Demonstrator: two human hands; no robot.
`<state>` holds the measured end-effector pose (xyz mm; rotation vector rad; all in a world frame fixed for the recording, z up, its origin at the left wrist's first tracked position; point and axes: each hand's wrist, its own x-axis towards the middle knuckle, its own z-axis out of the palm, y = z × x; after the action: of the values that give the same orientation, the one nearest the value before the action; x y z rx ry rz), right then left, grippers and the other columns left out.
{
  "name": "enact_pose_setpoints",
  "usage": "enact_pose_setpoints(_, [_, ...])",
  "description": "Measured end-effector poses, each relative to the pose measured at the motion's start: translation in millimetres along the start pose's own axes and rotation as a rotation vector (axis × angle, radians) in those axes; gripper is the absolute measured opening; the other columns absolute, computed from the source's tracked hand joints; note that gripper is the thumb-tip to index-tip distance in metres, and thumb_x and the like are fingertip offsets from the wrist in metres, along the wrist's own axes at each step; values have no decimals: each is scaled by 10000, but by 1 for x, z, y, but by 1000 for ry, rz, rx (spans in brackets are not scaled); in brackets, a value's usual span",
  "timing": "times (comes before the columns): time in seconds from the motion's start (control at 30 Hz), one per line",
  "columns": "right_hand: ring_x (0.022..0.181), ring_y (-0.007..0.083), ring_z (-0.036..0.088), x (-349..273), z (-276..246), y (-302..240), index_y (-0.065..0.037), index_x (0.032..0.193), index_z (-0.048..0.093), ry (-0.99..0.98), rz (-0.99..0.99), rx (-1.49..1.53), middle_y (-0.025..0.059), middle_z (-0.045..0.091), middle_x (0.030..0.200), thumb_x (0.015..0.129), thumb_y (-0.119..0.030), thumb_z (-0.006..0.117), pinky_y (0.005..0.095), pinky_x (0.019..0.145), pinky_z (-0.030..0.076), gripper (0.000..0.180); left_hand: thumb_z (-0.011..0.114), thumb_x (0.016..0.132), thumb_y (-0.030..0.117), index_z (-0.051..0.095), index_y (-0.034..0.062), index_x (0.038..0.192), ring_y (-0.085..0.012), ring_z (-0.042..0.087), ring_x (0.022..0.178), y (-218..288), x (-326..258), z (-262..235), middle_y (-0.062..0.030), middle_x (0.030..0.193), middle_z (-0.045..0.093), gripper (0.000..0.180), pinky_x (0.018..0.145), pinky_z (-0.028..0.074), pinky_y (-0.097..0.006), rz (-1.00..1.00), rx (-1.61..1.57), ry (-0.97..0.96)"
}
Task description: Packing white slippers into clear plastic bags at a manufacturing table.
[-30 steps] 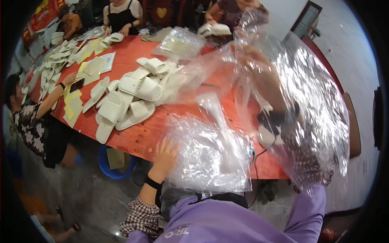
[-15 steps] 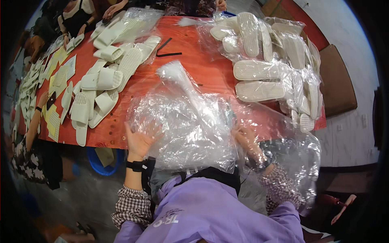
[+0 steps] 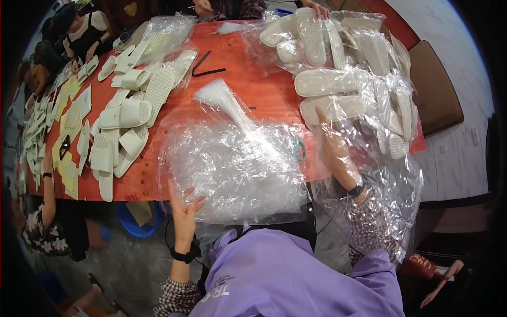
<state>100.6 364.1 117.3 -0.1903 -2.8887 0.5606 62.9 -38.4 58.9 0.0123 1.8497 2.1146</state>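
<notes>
So the right hand (image 3: 328, 140) is the tough one to read here: it's sitting just right of the bag stack (image 3: 232, 169), and glossy film is covering it and its forearm. One finger is pointing away from the wearer, but the rest are blurring into the glare, so I can't tell if they're spread, pressed together or pinching anything. Can't tell either whether it's inside the loose big bag (image 3: 391, 195) or only behind it. That bag is hanging to the right of the stack, its edges getting lost in the crinkles.

The left hand (image 3: 184, 216) is way clearer. It's overlapping the stack's near left corner with the fingers spreading apart; whether they're touching the film is hard to say. The stack itself is lying flat on the red table (image 3: 237, 63), roughly rectangular, thin, wrinkly and super shiny. A narrow bunch of clear plastic (image 3: 227, 103) is fanning out beyond it.

Left of the stack, pale slippers (image 3: 127, 113) are piling over each other, smooth straps on dimply soles, some partly hiding others. Beyond it and to the right, more pale soles (image 3: 327, 82) are showing through clear wrapping, rounded and textured. A co-worker's hand (image 3: 316, 9) is resting at the far end of those, the body being cut off by the top edge.
</notes>
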Motion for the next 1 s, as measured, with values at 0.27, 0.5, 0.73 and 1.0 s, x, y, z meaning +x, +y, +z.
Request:
enact_pose_setpoints(0.27, [671, 295, 651, 38, 91, -28, -33, 957, 663, -100, -225, -1078, 182, 650, 739, 875, -195, 526, 453, 516, 488, 228, 370, 907, -67, 206, 98, 1521, -331, 540, 1197, -45, 2, 9, -190, 1461, 319, 657, 986, 458, -394, 12, -58, 146])
enact_pose_setpoints(0.5, [676, 282, 649, 150, 189, -39, -25, 913, 669, -326, 32, -1217, 177, 653, 763, 850, -218, 553, 424, 519, 493, 234, 584, 916, 198, 259, 18, 1493, -390, 160, 1438, 1, -3, 33, -258, 1525, 229, 686, 1159, 152, -457, 484, 1002, 107])
enact_pose_setpoints(0.73, [682, 267, 648, 108, 249, 28, -15, 862, 676, -576, 123, -1276, 171, 656, 790, 820, -244, 584, 391, 522, 499, 250, 674, 868, 252, 305, 13, 1461, -403, 441, 1301, 100, -19, 73, -276, 1370, 467, 738, 1059, 359, -417, 477, 696, -304])
enact_pose_setpoints(1.0, [699, 237, 648, 47, 171, -7, -89, 831, 708, -390, 49, -1006, 139, 659, 885, 809, -221, 572, 349, 564, 508, 191, 533, 964, 180, 588, 7, 912, -156, 634, 689, -28, 55, 9, -49, 731, 617, 189, 652, 509, -294, -148, 54, 12])
